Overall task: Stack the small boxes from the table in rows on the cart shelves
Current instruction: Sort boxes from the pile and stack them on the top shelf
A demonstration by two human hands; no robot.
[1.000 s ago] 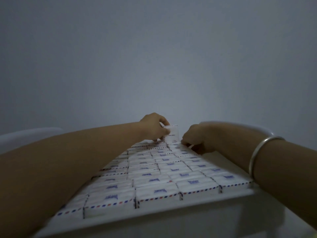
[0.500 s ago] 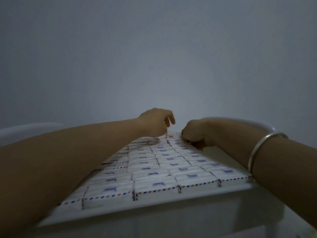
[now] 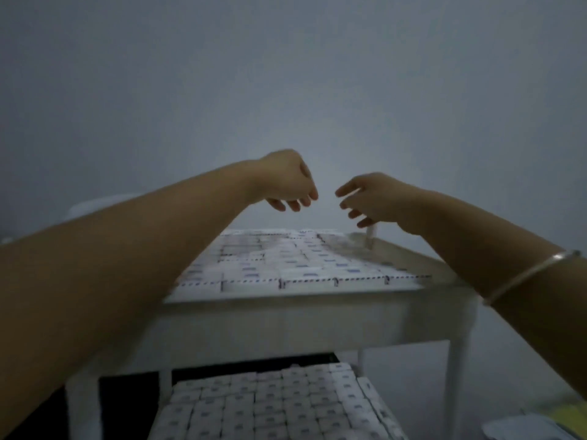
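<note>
Both empty: left hand (image 3: pixel 286 182) and right hand (image 3: pixel 371 198) hang loosely curled, near each other, above the far end of the top shelf (image 3: pixel 286 300). The small boxes (image 3: pixel 286 265) lie below in rows running away from the person. The only bare strip (image 3: pixel 409 263) follows the right edge, nearer the right hand; supply table not in view.

- left forearm (image 3: pixel 127 265) covers the top-shelf boxes (image 3: pixel 286 265) toward 9 o'clock
- lower-shelf boxes (image 3: pixel 270 408) run off the edge at 6 o'clock
- box prints way too smeary to read
- pale and yellow stuff (image 3: pixel 540 427) at 5 o'clock, cut off, no clue what
</note>
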